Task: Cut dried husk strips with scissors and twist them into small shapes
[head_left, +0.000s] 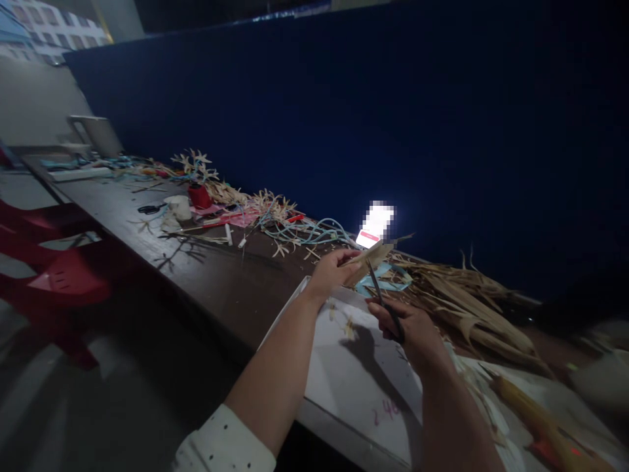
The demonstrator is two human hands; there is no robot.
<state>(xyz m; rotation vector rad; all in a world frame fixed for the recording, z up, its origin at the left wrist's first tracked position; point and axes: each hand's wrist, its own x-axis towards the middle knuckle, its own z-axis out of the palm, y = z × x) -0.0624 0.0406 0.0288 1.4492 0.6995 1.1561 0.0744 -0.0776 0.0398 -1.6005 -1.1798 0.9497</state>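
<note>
My left hand (pixel 337 270) pinches a pale dried husk strip (pixel 369 257), held out to the right above the far edge of a white board (pixel 344 367). In my right hand (pixel 410 328) is a pair of dark scissors (pixel 377 288), fingers wrapped round the handles. The blades point up and away, meeting the lower edge of the husk; whether they cut into it I cannot tell. A few small husk scraps (pixel 348 326) lie on the board, which carries pink handwriting.
Dried husks (pixel 472 301) are heaped at the right. Behind my hands glows a lit phone (pixel 376 224). Husk flowers (pixel 272 206), blue cords (pixel 314 229) and a red spool (pixel 199 196) lie along the table. A yellow-handled tool (pixel 531 406) rests lower right; red chairs (pixel 69 275) stand left.
</note>
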